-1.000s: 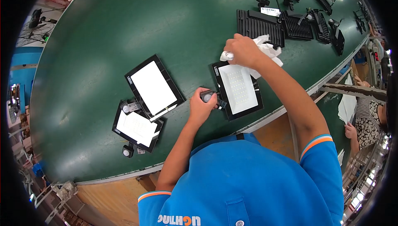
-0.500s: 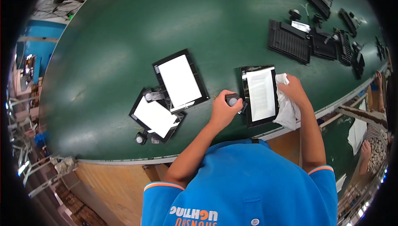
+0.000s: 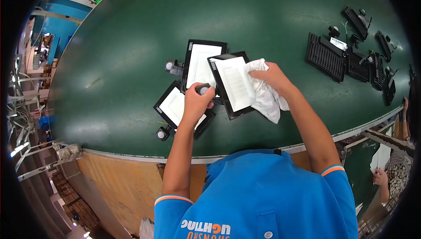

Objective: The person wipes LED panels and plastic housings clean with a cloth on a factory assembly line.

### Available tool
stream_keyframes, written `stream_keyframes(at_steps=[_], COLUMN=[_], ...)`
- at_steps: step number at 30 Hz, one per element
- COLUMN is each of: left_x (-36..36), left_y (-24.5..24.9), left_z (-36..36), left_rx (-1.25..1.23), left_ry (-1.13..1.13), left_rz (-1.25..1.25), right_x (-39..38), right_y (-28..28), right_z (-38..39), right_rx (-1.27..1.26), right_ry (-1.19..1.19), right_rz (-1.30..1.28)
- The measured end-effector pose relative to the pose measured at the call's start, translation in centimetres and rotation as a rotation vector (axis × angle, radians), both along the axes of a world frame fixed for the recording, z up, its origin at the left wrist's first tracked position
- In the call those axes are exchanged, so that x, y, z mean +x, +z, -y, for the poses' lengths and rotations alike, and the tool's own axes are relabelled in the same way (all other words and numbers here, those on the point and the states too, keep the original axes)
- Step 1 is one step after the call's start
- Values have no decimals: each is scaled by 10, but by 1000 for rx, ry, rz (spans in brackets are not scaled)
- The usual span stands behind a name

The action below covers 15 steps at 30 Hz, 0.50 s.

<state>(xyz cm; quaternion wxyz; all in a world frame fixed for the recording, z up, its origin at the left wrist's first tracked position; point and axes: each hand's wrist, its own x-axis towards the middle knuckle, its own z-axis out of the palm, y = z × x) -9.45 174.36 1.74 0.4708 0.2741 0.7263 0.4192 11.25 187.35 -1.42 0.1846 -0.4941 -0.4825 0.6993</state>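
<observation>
My left hand [image 3: 196, 104] grips the small black motion sensor [image 3: 202, 89] at the side of a flat floodlight [image 3: 237, 83] with a black frame and a white panel. This floodlight is tilted and overlaps the edge of a second floodlight [image 3: 204, 59] behind it. My right hand [image 3: 272, 79] is closed on a crumpled white cloth [image 3: 266, 99], which lies against the right edge of the held floodlight. A third floodlight [image 3: 173, 107] lies partly under my left hand and forearm, its sensor [image 3: 162, 133] resting on the table.
Several black ribbed floodlights [image 3: 326, 57] lie face down with their sensors at the right of the green table [image 3: 144, 28]. The table's near edge [image 3: 127, 156] runs before my body. Another person's hand [image 3: 380, 178] shows at the lower right.
Both hands have moved left with the floodlight and cloth, from bare table to beside the other two floodlights. The camera view has shifted too.
</observation>
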Motion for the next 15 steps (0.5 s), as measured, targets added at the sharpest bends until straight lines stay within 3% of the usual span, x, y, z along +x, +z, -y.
stream_keyframes(at_steps=[5,7,11,15], left_x=[13,31,71,84], left_y=[-7,21,51,67], left_z=[2,-1,-16,-39], left_rx=[2,-68,173,194], left_ry=[97,53,-229,-459], left_rz=[44,-30,-475,-638], right_x=[-1,15,43,51], right_y=[0,-2,2,-10], right_z=[16,21,36,49], right_rx=[107,70,-127,-112], right_ry=[-52,-67,-201,-263], right_rz=[-44,-46,-122,-188])
